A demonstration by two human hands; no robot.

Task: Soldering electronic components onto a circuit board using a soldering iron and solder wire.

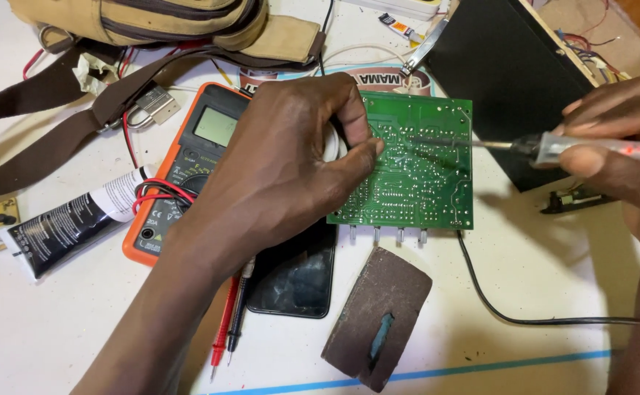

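Observation:
A green circuit board (422, 175) lies solder side up on the white table, with several knob shafts along its near edge. My left hand (290, 161) rests on the board's left edge and pinches a white strand of solder wire against it. My right hand (619, 139) grips a soldering iron (554, 148) with a clear handle. Its thin metal tip reaches left over the board, near my left thumb.
An orange multimeter (188, 146) with red and black probes (226, 322) lies left of the board. A black phone (294, 281), a brown worn pad (378, 318), a black tube (64, 227), a tan bag (152, 25), a black box (510, 66) and a black cable (524, 318) surround it.

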